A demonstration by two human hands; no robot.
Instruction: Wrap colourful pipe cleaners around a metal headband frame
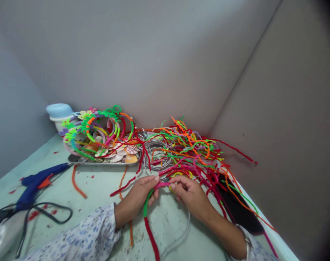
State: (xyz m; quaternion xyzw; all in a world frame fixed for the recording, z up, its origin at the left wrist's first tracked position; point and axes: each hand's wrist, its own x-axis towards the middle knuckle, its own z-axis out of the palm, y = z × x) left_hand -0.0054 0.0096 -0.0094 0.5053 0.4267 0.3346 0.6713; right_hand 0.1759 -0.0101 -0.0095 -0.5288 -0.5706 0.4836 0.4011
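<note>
The left hand point(144, 192) is pinching a fuzzy-wrapped strip point(151, 235) between thumb and fingers, its grip closed on the stretch where green is meeting pink. The right hand point(192, 195) is pinching the pink end, thumb and forefinger pressed together on it. The strip is standing just above the middle of the table point(96, 195), its green and red length hanging from the left hand toward the near edge. Below the right hand, a bare pale wire point(188, 222) is curving down across the table; whether it is joining the strip is hard to tell.

Beyond the hands, a coil of wire point(158, 168) is lying between a metal tray point(105, 164) on the left and a tangled heap of pipe cleaners point(193, 145) on the right. The tray is holding shells point(116, 158), with colourful fuzzy hoops point(87, 125) resting over them. A blue-lidded cup point(60, 110) is standing behind the tray's left end. Nearer, a blue glue gun point(34, 185) is lying on its side, its nozzle pointing toward the tray.
</note>
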